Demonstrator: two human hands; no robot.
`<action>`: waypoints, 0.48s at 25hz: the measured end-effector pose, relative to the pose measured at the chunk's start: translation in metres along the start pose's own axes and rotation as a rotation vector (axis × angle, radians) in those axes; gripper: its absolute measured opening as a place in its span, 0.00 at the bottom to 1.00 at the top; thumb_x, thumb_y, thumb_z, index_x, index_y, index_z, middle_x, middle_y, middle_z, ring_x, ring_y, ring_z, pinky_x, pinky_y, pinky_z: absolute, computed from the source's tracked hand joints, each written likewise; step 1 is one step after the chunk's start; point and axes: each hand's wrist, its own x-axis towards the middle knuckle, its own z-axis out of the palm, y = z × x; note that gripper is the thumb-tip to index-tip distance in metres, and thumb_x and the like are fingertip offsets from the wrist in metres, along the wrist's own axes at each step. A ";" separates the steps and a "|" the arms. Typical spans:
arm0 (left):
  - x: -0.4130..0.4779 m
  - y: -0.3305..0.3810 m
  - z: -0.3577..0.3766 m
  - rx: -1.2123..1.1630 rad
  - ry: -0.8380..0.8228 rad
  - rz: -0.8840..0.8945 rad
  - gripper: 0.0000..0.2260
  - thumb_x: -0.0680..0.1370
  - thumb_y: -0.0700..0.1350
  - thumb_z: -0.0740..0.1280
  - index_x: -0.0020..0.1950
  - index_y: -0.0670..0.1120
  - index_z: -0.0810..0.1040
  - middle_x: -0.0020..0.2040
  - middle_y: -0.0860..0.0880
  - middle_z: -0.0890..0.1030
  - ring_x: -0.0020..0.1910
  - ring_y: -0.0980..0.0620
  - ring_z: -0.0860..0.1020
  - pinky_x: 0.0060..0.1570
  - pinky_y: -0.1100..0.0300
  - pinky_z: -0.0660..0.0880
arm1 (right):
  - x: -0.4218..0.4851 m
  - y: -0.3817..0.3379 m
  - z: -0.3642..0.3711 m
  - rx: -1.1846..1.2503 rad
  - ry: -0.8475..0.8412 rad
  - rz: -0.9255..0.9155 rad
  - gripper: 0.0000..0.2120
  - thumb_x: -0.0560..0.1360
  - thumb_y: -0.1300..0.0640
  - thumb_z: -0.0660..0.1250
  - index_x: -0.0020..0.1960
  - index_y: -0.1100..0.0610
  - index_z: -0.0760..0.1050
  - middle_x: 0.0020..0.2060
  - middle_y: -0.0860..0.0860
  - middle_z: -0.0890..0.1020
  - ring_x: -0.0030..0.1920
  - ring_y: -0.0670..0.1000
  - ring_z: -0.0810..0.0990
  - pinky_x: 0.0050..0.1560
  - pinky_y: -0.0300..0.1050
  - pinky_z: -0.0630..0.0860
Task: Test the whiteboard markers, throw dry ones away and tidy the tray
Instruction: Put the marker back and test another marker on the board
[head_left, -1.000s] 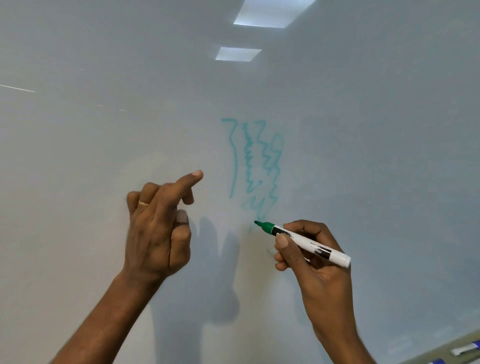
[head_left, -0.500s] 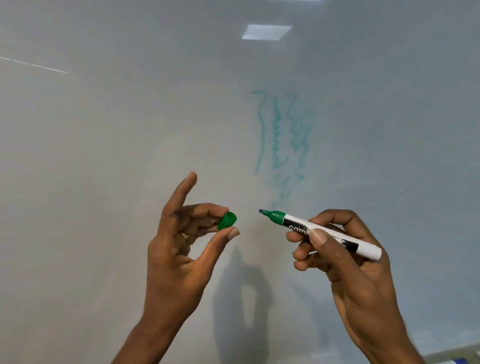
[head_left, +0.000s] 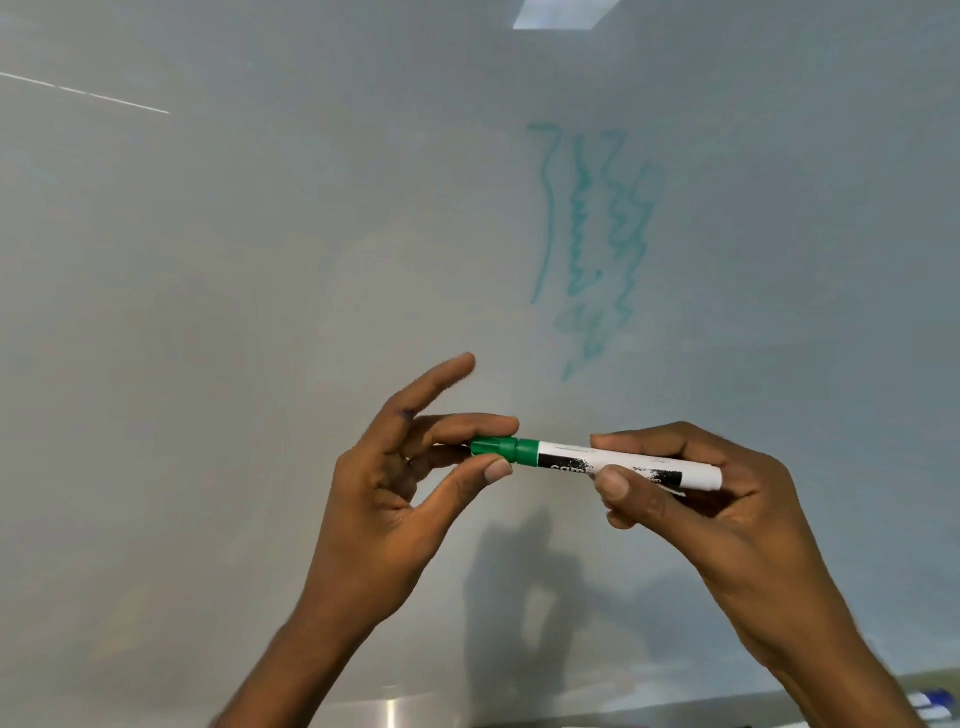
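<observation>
Whiteboard (head_left: 260, 260): pale green scribble (head_left: 597, 244) at upper right, probably the test strokes.
Right hand (head_left: 691, 499): fingers and thumb curled round the barrel, holding it level.
Left hand (head_left: 395, 483): thumb and a finger pinch the cap, index finger raised clear.
Marker (head_left: 613, 462): in mid-air between both hands, before the board.
Cap (head_left: 493, 448): over the tip, seemingly being pressed home.

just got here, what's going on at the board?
A person is capping a green marker in front of the whiteboard. The right hand grips the barrel; the left hand pinches the cap over the tip. Whether it is fully seated is unclear. Faint green scribbles sit on the board above. A blue marker lies at bottom right.
</observation>
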 end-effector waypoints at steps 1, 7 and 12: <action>0.001 0.000 -0.001 -0.028 -0.001 -0.060 0.27 0.73 0.39 0.75 0.71 0.51 0.75 0.54 0.53 0.87 0.53 0.53 0.85 0.56 0.62 0.81 | 0.000 0.000 -0.003 -0.052 -0.015 -0.010 0.09 0.66 0.55 0.76 0.46 0.47 0.87 0.39 0.51 0.87 0.36 0.53 0.84 0.39 0.42 0.81; 0.001 -0.006 0.003 -0.138 0.012 -0.344 0.10 0.67 0.48 0.76 0.47 0.52 0.89 0.42 0.46 0.88 0.41 0.53 0.85 0.46 0.65 0.80 | -0.001 0.008 -0.008 -0.380 -0.050 -0.167 0.09 0.73 0.52 0.75 0.53 0.46 0.84 0.47 0.41 0.85 0.48 0.47 0.84 0.46 0.30 0.76; -0.009 -0.003 0.007 -0.111 0.041 -0.304 0.10 0.68 0.47 0.75 0.48 0.49 0.89 0.44 0.48 0.88 0.44 0.50 0.86 0.45 0.66 0.81 | -0.004 0.013 -0.005 -0.341 -0.040 -0.144 0.07 0.73 0.51 0.74 0.51 0.46 0.83 0.45 0.41 0.85 0.45 0.45 0.83 0.41 0.25 0.72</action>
